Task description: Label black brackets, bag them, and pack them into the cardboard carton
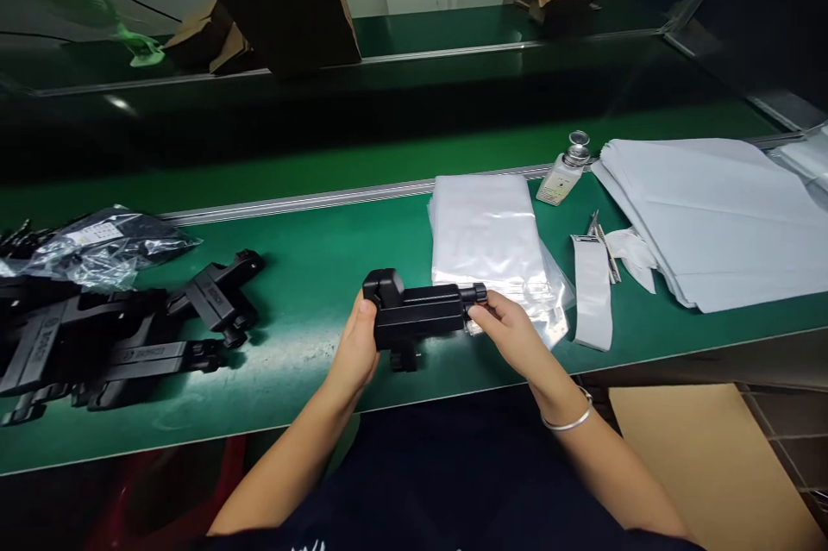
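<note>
**Part held above bench front edge**

Bare bench [310,275] lies behind the hands; bags [488,241] sit just right. Left hand [355,353] grips the black part [417,314] at its left end; right hand [511,331] pinches its right end.

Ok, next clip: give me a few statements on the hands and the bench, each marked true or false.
1. Both hands hold one black plastic part. True.
2. The right hand pinches the part's knob end. True.
3. The stack of clear bags lies left of the left hand. False: it lies behind the right hand; the pile of black parts lies to the left.
4. The small bottle lies on its side. False: it stands upright.
5. The right wrist is bare. False: it wears a bracelet.
</note>
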{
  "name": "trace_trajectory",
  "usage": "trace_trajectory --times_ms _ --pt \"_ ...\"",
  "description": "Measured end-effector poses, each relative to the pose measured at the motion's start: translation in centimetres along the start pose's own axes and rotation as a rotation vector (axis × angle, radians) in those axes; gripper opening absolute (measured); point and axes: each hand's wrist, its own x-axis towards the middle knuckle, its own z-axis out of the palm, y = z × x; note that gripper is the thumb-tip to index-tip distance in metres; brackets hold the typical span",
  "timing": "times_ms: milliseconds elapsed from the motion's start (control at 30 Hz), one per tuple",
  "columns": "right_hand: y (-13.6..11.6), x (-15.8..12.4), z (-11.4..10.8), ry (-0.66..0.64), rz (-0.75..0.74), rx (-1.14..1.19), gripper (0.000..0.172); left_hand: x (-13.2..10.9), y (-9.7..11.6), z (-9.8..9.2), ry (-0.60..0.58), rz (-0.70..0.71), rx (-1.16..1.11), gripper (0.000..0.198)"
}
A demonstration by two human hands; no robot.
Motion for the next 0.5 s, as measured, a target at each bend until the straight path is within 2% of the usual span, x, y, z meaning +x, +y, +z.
trace_trajectory --times_ms 333,500 --pt "1.5 0.4 0.8 0.140 -0.149 0.045 0.021 0.5 0.4 0.3 0.018 -0.055 -0.064 0.065" --pt "2.4 0.1 1.2 0.169 -0.325 0.009 0.014 1.0 1.0 0.7 0.051 -0.231 -0.183 0.060"
